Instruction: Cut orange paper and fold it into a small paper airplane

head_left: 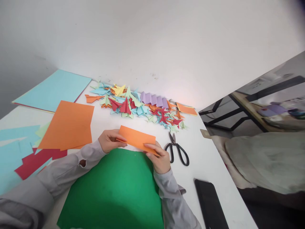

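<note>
Between my two hands is a small rectangle of orange paper [137, 137], raised a little above the far edge of a green sheet [116, 187]. My left hand [111, 140] pinches its left end between thumb and fingers. At the right end, my right hand [160, 157] grips the lower corner, fingers on top and thumb toward me. Black-handled scissors [177, 149] lie just right of my right hand, blades slightly apart and pointing away. Larger orange sheets [69, 124] rest to the left of my left hand.
Folded paper planes [126, 105] in several colours pile along the wall, beside a purple pleated strip [154, 99]. Light blue sheets [54, 89] lie at back left; red paper pieces [35, 163] lie nearer. A black phone-like object [211, 203] sits near the table's right edge.
</note>
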Action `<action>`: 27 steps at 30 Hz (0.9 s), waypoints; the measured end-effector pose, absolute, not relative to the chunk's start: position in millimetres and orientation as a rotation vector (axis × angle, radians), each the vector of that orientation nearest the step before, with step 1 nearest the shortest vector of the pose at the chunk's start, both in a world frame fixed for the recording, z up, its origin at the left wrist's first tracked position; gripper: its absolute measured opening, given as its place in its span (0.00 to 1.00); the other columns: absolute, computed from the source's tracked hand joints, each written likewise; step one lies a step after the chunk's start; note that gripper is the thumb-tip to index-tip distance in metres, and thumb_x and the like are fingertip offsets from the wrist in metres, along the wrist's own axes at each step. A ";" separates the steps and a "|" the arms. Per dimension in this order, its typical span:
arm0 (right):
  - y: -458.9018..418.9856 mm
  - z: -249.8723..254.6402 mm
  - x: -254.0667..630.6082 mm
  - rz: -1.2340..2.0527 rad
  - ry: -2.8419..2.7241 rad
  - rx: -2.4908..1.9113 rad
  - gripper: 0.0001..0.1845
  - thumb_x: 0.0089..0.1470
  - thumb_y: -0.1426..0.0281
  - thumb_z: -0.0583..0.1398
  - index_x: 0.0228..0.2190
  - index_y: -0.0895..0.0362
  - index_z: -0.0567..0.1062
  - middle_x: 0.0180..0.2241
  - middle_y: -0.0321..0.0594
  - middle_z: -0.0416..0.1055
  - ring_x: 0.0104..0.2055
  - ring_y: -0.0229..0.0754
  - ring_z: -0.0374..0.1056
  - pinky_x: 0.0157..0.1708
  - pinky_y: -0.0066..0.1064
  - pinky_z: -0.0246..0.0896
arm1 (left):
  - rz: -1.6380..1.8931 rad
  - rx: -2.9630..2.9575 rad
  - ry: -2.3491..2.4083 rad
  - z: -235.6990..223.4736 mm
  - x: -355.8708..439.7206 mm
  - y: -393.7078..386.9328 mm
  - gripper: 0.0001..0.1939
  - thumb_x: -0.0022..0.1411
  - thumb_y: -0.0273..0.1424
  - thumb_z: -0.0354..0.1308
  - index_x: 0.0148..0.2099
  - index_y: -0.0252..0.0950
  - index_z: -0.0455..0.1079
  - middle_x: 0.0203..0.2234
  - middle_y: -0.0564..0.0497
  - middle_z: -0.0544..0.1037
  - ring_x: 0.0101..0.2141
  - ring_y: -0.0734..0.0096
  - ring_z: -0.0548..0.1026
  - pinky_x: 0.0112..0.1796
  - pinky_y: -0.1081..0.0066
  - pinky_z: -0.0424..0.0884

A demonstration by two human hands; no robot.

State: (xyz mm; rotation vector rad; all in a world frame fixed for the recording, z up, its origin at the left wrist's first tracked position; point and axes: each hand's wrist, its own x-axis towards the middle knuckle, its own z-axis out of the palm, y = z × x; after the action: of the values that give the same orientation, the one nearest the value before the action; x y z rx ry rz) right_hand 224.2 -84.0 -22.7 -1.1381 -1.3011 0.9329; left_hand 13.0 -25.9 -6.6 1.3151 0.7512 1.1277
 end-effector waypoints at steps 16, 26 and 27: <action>-75.4 -37.2 204.4 0.865 -0.818 -1.270 0.17 0.32 0.64 0.68 0.25 0.58 0.70 0.18 0.33 0.72 0.17 0.34 0.64 0.17 0.27 0.62 | 1.245 1.079 1.114 -19.6 25.2 -32.7 0.10 0.35 0.30 0.68 0.19 0.32 0.70 0.17 0.53 0.75 0.20 0.76 0.70 0.22 0.75 0.67; -75.9 -28.7 203.9 0.938 -0.732 -1.374 0.27 0.34 0.64 0.68 0.37 0.58 0.67 0.22 0.35 0.75 0.21 0.39 0.70 0.21 0.31 0.68 | 1.290 0.999 1.255 -13.3 26.6 -32.8 0.10 0.38 0.32 0.67 0.21 0.33 0.71 0.16 0.54 0.75 0.20 0.76 0.72 0.24 0.76 0.72; -76.2 -28.4 203.3 0.943 -0.732 -1.377 0.23 0.34 0.63 0.68 0.34 0.59 0.69 0.22 0.36 0.75 0.22 0.39 0.70 0.21 0.31 0.68 | 1.295 1.000 1.273 -13.7 26.1 -32.5 0.09 0.38 0.32 0.67 0.22 0.33 0.71 0.16 0.54 0.75 0.19 0.76 0.72 0.24 0.76 0.72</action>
State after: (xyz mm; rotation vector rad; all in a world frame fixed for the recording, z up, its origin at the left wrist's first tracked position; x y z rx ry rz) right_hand 203.3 -76.2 -28.4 -1.3767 -0.7321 0.9433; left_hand 26.1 -32.5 -13.7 1.0001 1.2725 1.2954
